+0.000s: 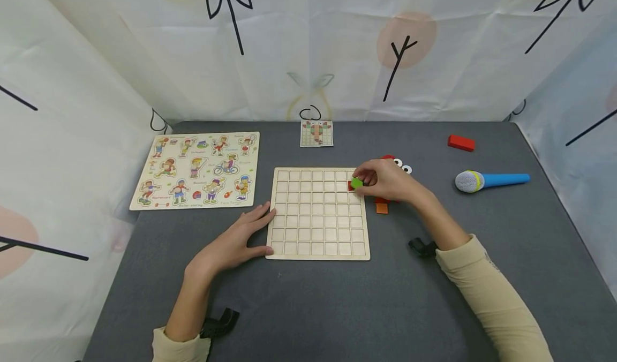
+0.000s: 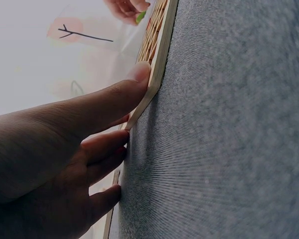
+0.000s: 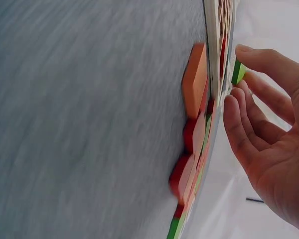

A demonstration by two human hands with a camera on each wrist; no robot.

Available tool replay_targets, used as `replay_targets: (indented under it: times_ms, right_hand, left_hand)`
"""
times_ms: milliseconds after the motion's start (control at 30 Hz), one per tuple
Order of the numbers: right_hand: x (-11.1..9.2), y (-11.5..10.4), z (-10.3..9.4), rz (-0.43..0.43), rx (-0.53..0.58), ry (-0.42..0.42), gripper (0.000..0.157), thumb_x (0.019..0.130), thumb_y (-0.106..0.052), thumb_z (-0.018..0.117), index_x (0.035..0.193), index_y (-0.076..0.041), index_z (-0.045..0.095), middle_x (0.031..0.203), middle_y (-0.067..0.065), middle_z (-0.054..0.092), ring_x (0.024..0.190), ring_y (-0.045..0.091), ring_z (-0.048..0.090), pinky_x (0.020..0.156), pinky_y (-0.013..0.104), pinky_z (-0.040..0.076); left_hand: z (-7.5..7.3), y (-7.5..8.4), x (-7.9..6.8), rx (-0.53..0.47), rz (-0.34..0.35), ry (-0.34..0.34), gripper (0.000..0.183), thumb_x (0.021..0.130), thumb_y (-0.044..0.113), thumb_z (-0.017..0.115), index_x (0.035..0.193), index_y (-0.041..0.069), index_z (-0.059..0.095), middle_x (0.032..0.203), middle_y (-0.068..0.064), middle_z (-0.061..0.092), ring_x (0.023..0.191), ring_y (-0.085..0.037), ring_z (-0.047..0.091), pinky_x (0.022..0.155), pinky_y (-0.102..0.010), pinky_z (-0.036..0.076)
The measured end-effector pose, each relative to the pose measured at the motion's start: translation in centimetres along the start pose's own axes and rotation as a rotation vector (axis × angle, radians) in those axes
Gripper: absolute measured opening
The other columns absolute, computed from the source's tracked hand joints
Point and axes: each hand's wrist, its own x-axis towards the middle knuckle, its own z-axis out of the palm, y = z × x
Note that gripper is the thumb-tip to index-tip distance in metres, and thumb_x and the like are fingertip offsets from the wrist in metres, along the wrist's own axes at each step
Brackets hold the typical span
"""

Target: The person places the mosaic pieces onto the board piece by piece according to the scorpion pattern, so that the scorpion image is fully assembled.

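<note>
A wooden grid board (image 1: pixel 310 221) lies flat at the middle of the table. Between thumb and fingers my right hand (image 1: pixel 389 181) pinches a small green tile (image 1: pixel 356 183) over the board's upper right part. A red tile (image 1: pixel 350 186) sits in a grid cell just beside it. My left hand (image 1: pixel 228 247) rests against the board's left edge, thumb and fingers spread and fairly straight; the left wrist view shows the thumb (image 2: pixel 138 74) touching the rim. Red and orange pieces, partly hidden under my right hand, include an orange block (image 3: pixel 195 79) right of the board.
A picture puzzle board (image 1: pixel 202 200) lies at the left. Behind the grid stands a small pattern card (image 1: pixel 316 133). Two googly-eye pieces (image 1: pixel 407 169) show past the right hand. Farther right are a red block (image 1: pixel 461 143) and a blue toy microphone (image 1: pixel 503 180).
</note>
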Motion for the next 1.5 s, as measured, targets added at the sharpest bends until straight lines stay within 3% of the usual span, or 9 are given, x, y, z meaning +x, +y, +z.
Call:
replay_targets:
  times_ms: [133,267,433,833,1067,1100,1233,1367,1500]
  right_hand:
    - [0.8,-0.8,0.6,-0.023,-0.008,-0.018,0.029,0.091,-0.008,0.086,0.118,-0.001,0.079,0.102,0.012,0.079,0.092,0.022,0.075,0.085,0.038,0.065]
    - [1.5,-1.5,1.0,-0.041,-0.005,-0.034,0.029,0.092,-0.008,0.086,0.12,-0.002,0.079,0.103,0.011,0.078,0.093,0.022,0.073,0.084,0.036,0.062]
    - [2.1,-1.7,1.5,-0.032,-0.005,-0.064,0.029,0.093,-0.009,0.084,0.121,-0.002,0.08,0.109,0.013,0.078,0.095,0.024,0.072,0.085,0.038,0.061]
    - [2.4,-1.6,1.8,-0.022,-0.029,-0.088,0.031,0.094,-0.007,0.083,0.124,-0.003,0.081,0.111,0.015,0.076,0.096,0.026,0.066,0.084,0.036,0.056]
    - [2.4,-1.5,1.8,-0.04,-0.033,-0.086,0.03,0.094,-0.007,0.082,0.124,-0.002,0.081,0.114,0.016,0.077,0.098,0.027,0.07,0.086,0.04,0.059]
    - [2.4,-1.5,1.8,-0.042,-0.028,-0.084,0.03,0.094,-0.007,0.082,0.124,-0.002,0.081,0.114,0.016,0.077,0.098,0.027,0.07,0.086,0.04,0.059]
    - [2.3,-1.2,1.7,-0.048,0.004,-0.058,0.03,0.094,-0.007,0.083,0.123,-0.001,0.08,0.112,0.016,0.077,0.095,0.027,0.07,0.084,0.038,0.059]
    - [1.9,-0.7,1.3,-0.045,0.041,-0.027,0.03,0.093,-0.006,0.084,0.123,0.0,0.08,0.11,0.015,0.079,0.091,0.025,0.071,0.08,0.031,0.058]
    - [1.4,0.1,0.6,-0.002,0.08,-0.002,0.03,0.094,-0.003,0.082,0.124,0.002,0.079,0.109,0.016,0.081,0.093,0.026,0.075,0.081,0.025,0.059]
  left_hand:
    - [-0.1,0.4,0.0,-0.002,-0.002,-0.004,0.092,0.095,0.043,0.083,0.17,0.014,0.037,0.182,-0.013,0.023,0.168,-0.047,0.023,0.134,-0.072,0.019]
    - [-0.8,1.9,0.0,0.007,-0.047,-0.028,0.092,0.093,0.028,0.086,0.168,0.006,0.038,0.181,-0.019,0.023,0.167,-0.049,0.022,0.134,-0.072,0.017]
    - [-0.9,2.3,-0.1,0.033,-0.069,-0.04,0.09,0.095,0.026,0.085,0.168,0.005,0.038,0.181,-0.019,0.023,0.168,-0.047,0.022,0.135,-0.07,0.018]
    - [-0.8,2.0,-0.2,0.005,-0.045,-0.029,0.091,0.094,0.028,0.086,0.169,0.006,0.038,0.181,-0.019,0.023,0.167,-0.05,0.022,0.134,-0.072,0.017]
    - [0.2,-0.3,-0.1,-0.014,0.027,0.018,0.092,0.096,0.049,0.081,0.171,0.018,0.037,0.183,-0.011,0.024,0.168,-0.045,0.024,0.134,-0.07,0.02]
    - [0.2,-0.2,0.0,-0.019,0.02,0.016,0.093,0.095,0.049,0.082,0.17,0.019,0.038,0.182,-0.012,0.025,0.167,-0.047,0.025,0.131,-0.074,0.021]
    - [0.6,-1.2,0.1,0.0,0.038,0.025,0.094,0.095,0.051,0.082,0.171,0.02,0.037,0.183,-0.01,0.025,0.168,-0.044,0.025,0.132,-0.071,0.022]
    - [0.6,-1.2,0.0,0.017,0.028,0.023,0.094,0.094,0.051,0.082,0.171,0.021,0.037,0.183,-0.009,0.025,0.169,-0.04,0.025,0.134,-0.068,0.022]
    - [0.1,-0.2,0.0,-0.011,0.033,0.023,0.094,0.093,0.049,0.084,0.17,0.017,0.039,0.181,-0.014,0.027,0.167,-0.046,0.026,0.13,-0.074,0.022]
